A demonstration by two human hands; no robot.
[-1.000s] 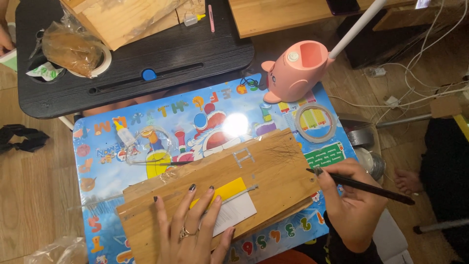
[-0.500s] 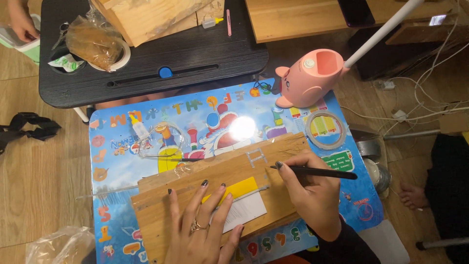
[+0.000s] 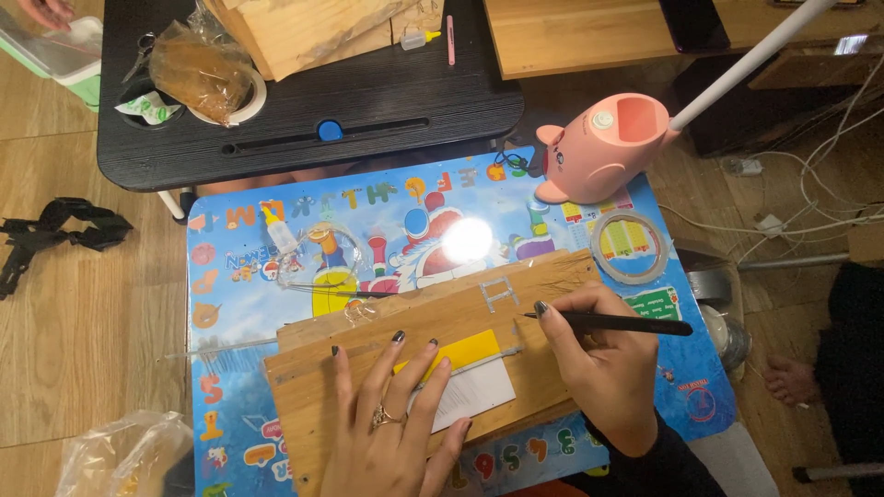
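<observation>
A wooden board [image 3: 405, 322] lies on a small blue table [image 3: 239, 294] printed with letters and cartoon figures. On the board rests a yellow and white card [image 3: 474, 373]. My left hand [image 3: 391, 423] lies flat with fingers spread, pressing the card and board down. My right hand [image 3: 599, 364] grips a thin black pen-like tool [image 3: 617, 322], its tip touching the board just right of the card's yellow strip.
A pink animal-shaped lamp base [image 3: 603, 147] and a clear tape roll [image 3: 631, 247] sit on the table's far right. Behind stands a black tray table [image 3: 368, 101] with wood pieces, a bagged item [image 3: 203, 69] and a small glue bottle [image 3: 422, 39]. Cables lie at right.
My right hand has come in from the right edge onto the board, bringing the tool's tip down beside the card. My left hand stays pressed on the card.
</observation>
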